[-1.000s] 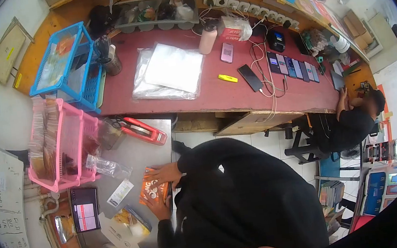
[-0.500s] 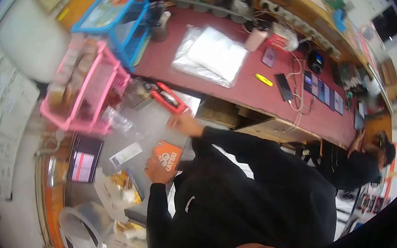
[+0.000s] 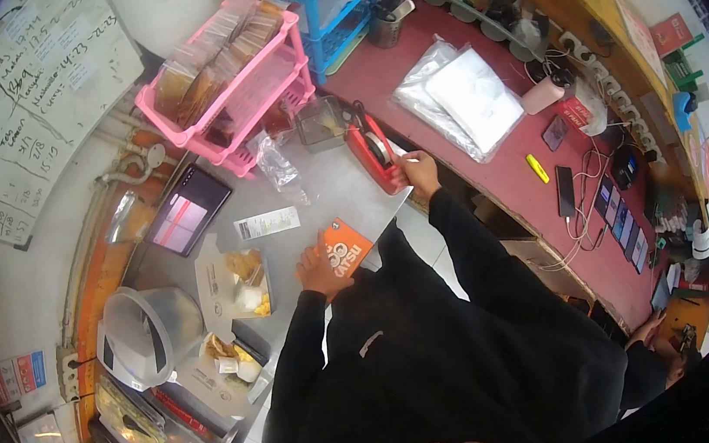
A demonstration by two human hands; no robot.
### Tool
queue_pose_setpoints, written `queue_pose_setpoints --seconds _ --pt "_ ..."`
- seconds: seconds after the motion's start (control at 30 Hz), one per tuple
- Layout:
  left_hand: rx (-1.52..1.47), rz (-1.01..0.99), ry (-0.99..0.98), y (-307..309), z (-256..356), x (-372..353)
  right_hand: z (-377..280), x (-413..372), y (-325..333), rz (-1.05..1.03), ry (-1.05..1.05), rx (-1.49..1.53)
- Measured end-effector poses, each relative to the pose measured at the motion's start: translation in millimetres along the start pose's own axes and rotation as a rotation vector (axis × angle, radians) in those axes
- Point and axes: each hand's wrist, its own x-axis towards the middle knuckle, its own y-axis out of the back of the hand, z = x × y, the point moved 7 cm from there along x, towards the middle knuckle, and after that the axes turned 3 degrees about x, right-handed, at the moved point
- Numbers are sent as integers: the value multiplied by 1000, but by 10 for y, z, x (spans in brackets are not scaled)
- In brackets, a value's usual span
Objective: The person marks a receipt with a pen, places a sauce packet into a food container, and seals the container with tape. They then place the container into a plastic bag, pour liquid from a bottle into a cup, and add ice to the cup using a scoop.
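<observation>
Orange with white lettering, the packet (image 3: 347, 247) is lying flat at the front edge of the steel table (image 3: 329, 194), and the left hand (image 3: 318, 271) is gripping its near edge, holding it down against the metal. Well apart from it, the right hand (image 3: 417, 169) is reaching out to the near end of the red tape dispenser (image 3: 373, 151) and touching it with bunched fingers, though whether they are pinching anything is too small to tell. Beyond the packet a white label slip (image 3: 267, 223) and a lit tablet (image 3: 187, 210) are lying on the same table, with a pink basket rack (image 3: 226, 87) standing behind them.
</observation>
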Motion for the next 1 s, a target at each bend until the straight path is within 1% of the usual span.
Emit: queue_pose_setpoints --seconds 0.07,0.13,0.23,0.33,0.37,0.4,0.43,0.47,0.53,0.6,0.67,0.7,0.77,0.8,0.83,0.87,0.97,1.0 --pt "-16 8 7 25 -1 -6 -30 -317 193 95 175 -231" --pt "-26 8 10 2 -16 9 151 -601 353 57 93 -317" --pt "-43 -3 19 33 -14 1 374 -499 403 51 122 -337" --pt "-140 -40 21 120 -47 37 424 -69 450 154 394 -995" --pt "-158 -16 55 191 -59 7 515 32 530 61 372 -1120" --pt "-175 9 91 280 -34 -32 817 239 715 -3 355 -1234" --pt "-198 42 130 394 -13 -33 811 50 652 -76 162 -986" --pt "-220 142 156 536 4 -33 723 -232 528 -150 -30 -747" --pt "-259 311 217 717 56 -173 497 -863 -186 -381 3 -369" --pt "-237 437 271 963 140 -225 226 -1418 -834 -556 139 -273" --pt "-202 555 316 1173 187 -290 175 -1441 -1036 -483 393 -537" --pt "-198 567 333 1268 172 -357 140 -1466 -1100 -441 521 -662" --pt "-190 593 365 1437 127 -462 86 -1431 -1127 -416 399 -837" --pt "-244 553 381 1419 71 -485 48 -1438 -1119 -398 333 -926" --pt "-299 512 393 1389 6 -516 -35 -1478 -1169 -389 359 -897" --pt "-354 473 400 1359 -57 -540 -70 -1500 -1221 -402 360 -950" --pt "-587 278 428 1085 -286 -518 -114 -1477 -1338 -452 368 -1079" --pt "-862 311 344 969 -346 -491 -88 -1422 -1321 -473 363 -1101"
